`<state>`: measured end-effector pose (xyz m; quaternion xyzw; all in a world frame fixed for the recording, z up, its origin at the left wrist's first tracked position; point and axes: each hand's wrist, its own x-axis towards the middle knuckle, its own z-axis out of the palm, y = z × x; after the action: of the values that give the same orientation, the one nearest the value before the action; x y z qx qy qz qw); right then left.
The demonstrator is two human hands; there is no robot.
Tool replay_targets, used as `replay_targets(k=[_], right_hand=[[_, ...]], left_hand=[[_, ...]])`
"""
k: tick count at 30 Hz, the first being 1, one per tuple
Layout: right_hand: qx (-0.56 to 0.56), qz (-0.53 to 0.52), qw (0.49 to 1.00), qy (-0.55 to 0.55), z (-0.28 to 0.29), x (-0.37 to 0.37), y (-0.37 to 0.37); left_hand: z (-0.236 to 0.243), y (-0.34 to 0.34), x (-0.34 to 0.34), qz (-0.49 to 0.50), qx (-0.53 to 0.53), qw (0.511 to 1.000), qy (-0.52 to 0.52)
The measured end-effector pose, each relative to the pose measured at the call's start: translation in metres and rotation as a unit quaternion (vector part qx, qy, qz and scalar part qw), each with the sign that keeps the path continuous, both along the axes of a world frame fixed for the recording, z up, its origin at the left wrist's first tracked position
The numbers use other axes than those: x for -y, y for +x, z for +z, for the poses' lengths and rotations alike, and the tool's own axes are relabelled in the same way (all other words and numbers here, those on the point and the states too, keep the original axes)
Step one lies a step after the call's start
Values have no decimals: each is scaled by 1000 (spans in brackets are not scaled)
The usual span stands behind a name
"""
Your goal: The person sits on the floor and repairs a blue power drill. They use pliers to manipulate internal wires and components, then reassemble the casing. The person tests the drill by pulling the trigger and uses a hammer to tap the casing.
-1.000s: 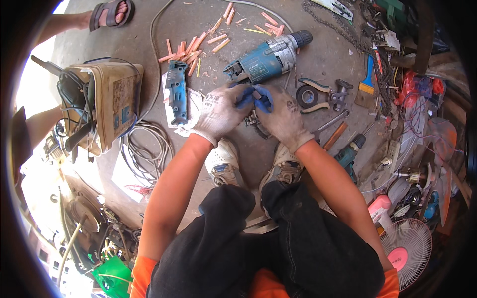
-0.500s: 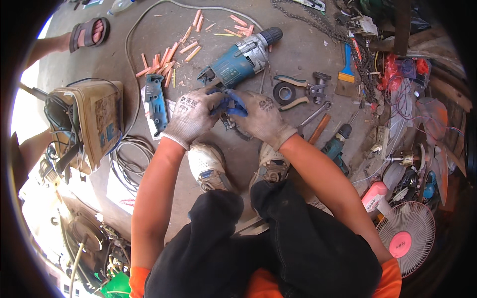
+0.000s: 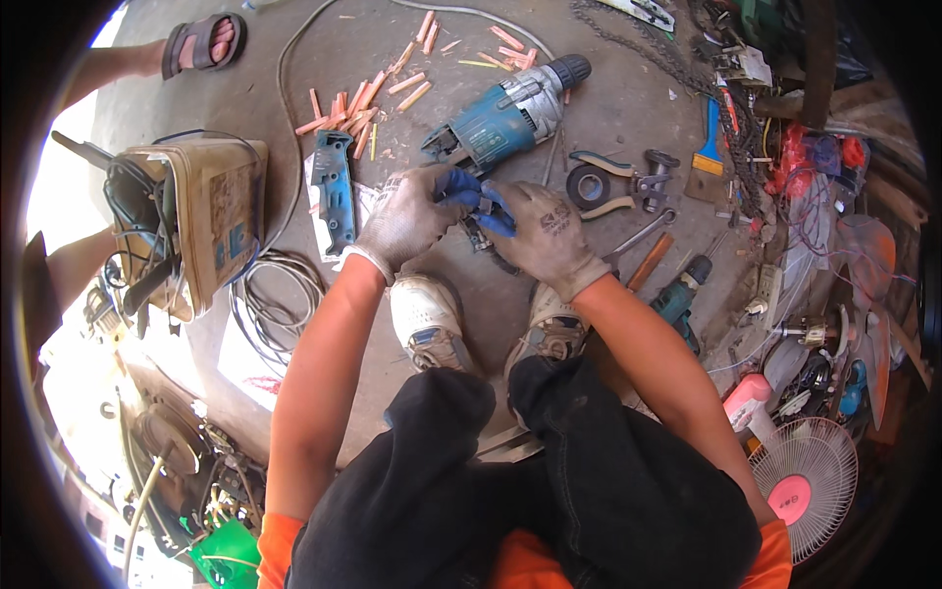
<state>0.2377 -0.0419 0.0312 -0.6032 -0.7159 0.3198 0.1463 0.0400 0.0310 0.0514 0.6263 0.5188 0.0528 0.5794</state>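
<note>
My left hand, in a grey work glove with blue fingertips, is closed in a pinch above the floor. Facing it, my right hand wears a matching glove and has its fingers closed too. Between the two sets of fingertips sits a small greyish piece, too small to name. Just beyond them lies a teal and silver power drill, its handle end opened up toward my hands. A dark part with a cable shows partly under my fingers. Left of my left hand is a teal housing half.
Black tape, pliers, a wrench and a smaller drill lie to the right. Pinkish sticks are scattered beyond. A bucket and another person's sandalled foot are at left; a fan stands lower right.
The view has shifted, so the floor things appear farther right and slightly higher. My hands stay together at the same small piece, with only slight finger movement.
</note>
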Motion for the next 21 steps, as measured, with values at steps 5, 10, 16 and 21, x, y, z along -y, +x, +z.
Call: replay_targets(k=[5, 10, 16, 21], right_hand=[[-25, 21, 999, -2, -3, -9, 9], [-62, 42, 995, 66, -10, -28, 19], [3, 79, 995, 64, -4, -37, 18], [10, 115, 993, 12, -5, -17, 17]], left_hand=[[-21, -8, 2, 32, 95, 994, -32], [0, -6, -8, 60, 104, 982, -143], [-18, -28, 1, -4, 175, 984, -39], [-4, -17, 26, 49, 56, 997, 7]])
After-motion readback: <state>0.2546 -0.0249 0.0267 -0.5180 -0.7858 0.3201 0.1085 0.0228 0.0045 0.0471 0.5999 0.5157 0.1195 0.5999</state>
